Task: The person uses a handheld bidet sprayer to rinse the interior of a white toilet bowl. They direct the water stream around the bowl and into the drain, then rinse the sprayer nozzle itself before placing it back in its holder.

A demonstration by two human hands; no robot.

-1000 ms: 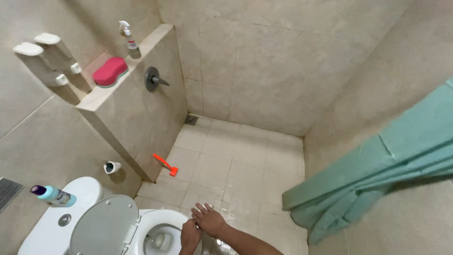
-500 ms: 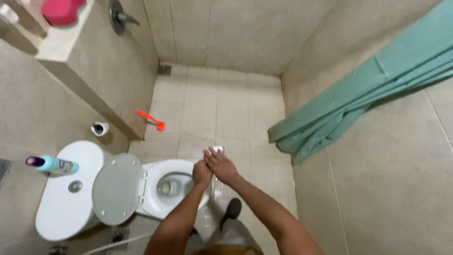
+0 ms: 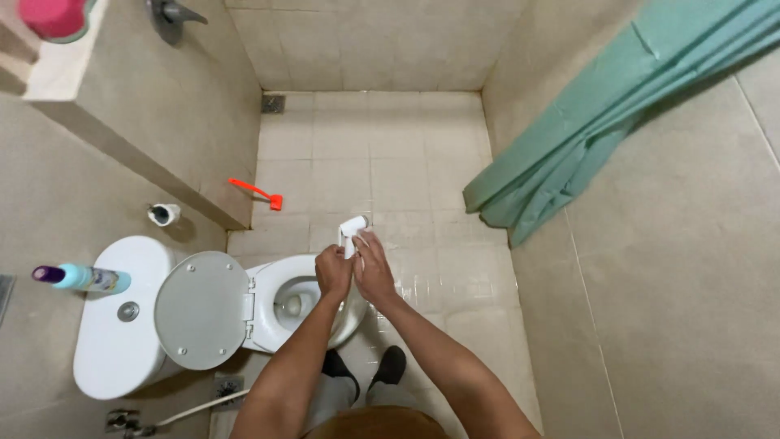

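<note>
The tiled floor [image 3: 406, 154] of a small bathroom fills most of the view, walled in beige tile on every side. A green shower curtain [image 3: 601, 122] hangs bunched along the right wall, its lower end gathered just above the floor. At the left stands a white toilet [image 3: 268, 305] with its lid [image 3: 201, 307] raised against the white cistern [image 3: 114, 325], the bowl open below. A low tiled partition [image 3: 162, 122] rises behind the toilet, carrying a metal tap handle [image 3: 172, 15] on its face and a pink object [image 3: 55, 16] on its ledge. A spray bottle [image 3: 77, 278] with a purple cap and pale blue body lies on the cistern top. A grey hose [image 3: 195, 409] runs along the floor at the toilet's base. The person's 2 feet in dark footwear [image 3: 366, 370] stand just beside the bowl. The left hand [image 3: 334, 271] and right hand [image 3: 374, 268] meet over the front rim of the bowl, both closed around a small white sprayer head [image 3: 351, 229], whose top pokes out above the fingers; the left hand is curled tight on its lower part, the right hand wrapped alongside with fingers touching it. An orange razor [image 3: 258, 193] lies on the floor near the partition's foot, well apart from the hands. A small white fitting [image 3: 163, 215] sits on the wall above the cistern.
</note>
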